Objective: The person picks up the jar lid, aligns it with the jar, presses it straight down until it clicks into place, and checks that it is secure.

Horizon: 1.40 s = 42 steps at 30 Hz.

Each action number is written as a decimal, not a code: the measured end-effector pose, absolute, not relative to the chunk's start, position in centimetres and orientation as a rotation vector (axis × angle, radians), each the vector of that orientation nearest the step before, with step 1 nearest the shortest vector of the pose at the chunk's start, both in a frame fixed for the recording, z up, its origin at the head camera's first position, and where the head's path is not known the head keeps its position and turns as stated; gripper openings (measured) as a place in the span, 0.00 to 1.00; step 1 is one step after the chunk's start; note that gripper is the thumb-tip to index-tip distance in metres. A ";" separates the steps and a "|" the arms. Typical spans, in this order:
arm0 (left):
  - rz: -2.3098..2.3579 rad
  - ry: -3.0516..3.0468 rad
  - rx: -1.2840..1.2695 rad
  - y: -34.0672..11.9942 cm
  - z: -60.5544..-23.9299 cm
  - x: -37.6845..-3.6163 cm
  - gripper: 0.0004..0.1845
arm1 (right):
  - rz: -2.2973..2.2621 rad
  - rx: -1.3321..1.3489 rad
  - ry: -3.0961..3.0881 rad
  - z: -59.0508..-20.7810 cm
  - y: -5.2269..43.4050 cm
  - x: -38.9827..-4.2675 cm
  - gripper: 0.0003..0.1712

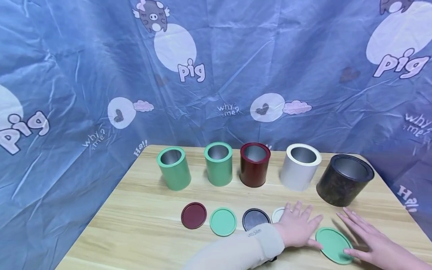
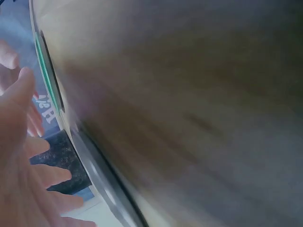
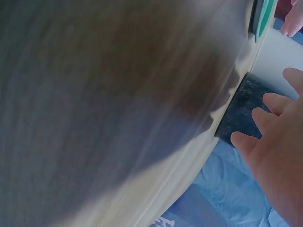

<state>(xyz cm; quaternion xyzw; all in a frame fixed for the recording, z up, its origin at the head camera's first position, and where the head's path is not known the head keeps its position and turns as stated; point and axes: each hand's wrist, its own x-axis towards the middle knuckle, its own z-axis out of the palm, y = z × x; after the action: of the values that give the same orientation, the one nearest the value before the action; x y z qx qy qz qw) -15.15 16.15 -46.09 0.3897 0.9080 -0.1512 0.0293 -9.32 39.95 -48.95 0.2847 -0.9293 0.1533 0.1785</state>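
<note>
Both hands lie flat on the table (image 1: 141, 225) with fingers straight and spread, gripping nothing. The left hand (image 1: 298, 227), emerging from a pale sleeve (image 1: 243, 251), rests palm down; its thumb reaches the left edge of the green lid (image 1: 333, 245), and its fingers partly cover a white lid (image 1: 277, 214). The right hand (image 1: 371, 240) lies to the right of that green lid, its thumb tip touching the lid's near right edge and its fingers pointing toward the far left.

The green lid is a flat, round disc of matte mint green with a slightly raised rim. It lies flat at the near right of the table, between the two hands and in front of the black tin (image 1: 344, 180).

To the left of the hands, a row of lids lies flat: a black lid (image 1: 254, 218), a second green lid (image 1: 223, 221) and a maroon lid (image 1: 194, 215).

Behind them stand five open cylindrical tins with silvery interiors: two green tins (image 1: 173, 168) (image 1: 218, 164), a maroon tin (image 1: 254, 165), a white tin (image 1: 300, 167) and the larger black tin at the far right.

The left wrist view is blurred, showing spread fingers (image 2: 28, 189) near the table edge and the black tin (image 2: 64, 163). The right wrist view shows straight fingers (image 3: 274, 137) before the black tin (image 3: 241, 113). A blue printed cloth (image 1: 67, 93) forms the backdrop.
</note>
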 end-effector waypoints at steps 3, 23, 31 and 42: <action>-0.461 2.799 1.179 16.4 -46.1 -15.2 0.44 | 0.452 0.823 -2.627 -48.9 40.2 -9.2 0.63; -0.398 2.583 1.210 16.8 -45.5 -15.8 0.46 | 0.670 0.976 -2.631 -49.8 41.5 -9.5 0.64; -0.402 2.579 1.201 17.0 -45.7 -15.7 0.46 | 0.675 1.047 -2.605 -50.2 41.5 -9.6 0.60; -0.402 2.555 1.195 17.4 -45.6 -15.9 0.43 | 0.548 0.999 -2.624 -50.3 41.2 -9.5 0.59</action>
<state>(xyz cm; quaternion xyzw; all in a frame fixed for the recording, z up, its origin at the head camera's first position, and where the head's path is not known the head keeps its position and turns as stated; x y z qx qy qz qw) -15.87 17.37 -45.59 0.4148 0.8873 -0.1395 0.1456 -9.53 41.17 -50.31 0.3458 -0.9082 0.1898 0.1397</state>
